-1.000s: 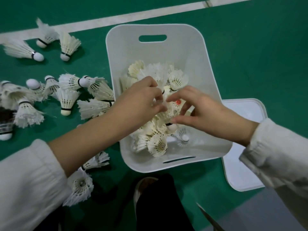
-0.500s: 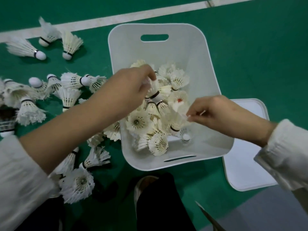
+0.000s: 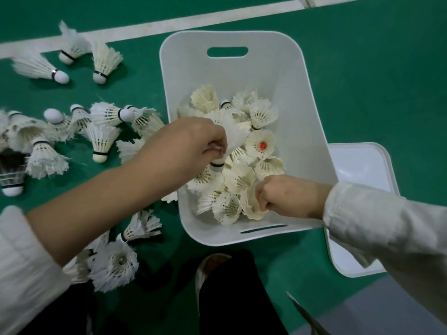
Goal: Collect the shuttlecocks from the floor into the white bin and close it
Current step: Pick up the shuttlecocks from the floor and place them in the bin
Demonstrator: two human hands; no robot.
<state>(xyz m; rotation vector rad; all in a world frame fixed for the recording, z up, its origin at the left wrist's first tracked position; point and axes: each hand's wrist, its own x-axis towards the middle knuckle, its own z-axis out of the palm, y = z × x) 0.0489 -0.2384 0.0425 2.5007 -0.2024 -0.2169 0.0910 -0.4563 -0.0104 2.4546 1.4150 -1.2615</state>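
— Where was the white plastic bin [image 3: 300, 97] with the slot handles?

— In the middle of the frame, standing on the green court floor [image 3: 375, 68], open, with a heap of white feather shuttlecocks [image 3: 262, 146] across its bottom. Its flat white lid [image 3: 362, 165] lay on the floor at its right side, partly under the right sleeve.

— And the hands?

— The left hand [image 3: 183, 146] reached in over the bin's left wall, fingers [image 3: 217, 147] closed narrowly on one white feathered shuttlecock [image 3: 232, 139], held above the heap with its black-banded cork end pointing down. The right hand [image 3: 287, 194] was inside the bin at the lower right, curled shut on the skirt of a cream-coloured shuttlecock [image 3: 251, 206] at the edge of the heap.

— Anything left outside?

— Plenty. Loose white shuttlecocks [image 3: 101, 139] lay scattered over the floor in the left half of the frame, three more [image 3: 104, 61] in the upper left near the white court line [image 3: 169, 22], and a few [image 3: 116, 262] at the lower left beside the bin's near corner.
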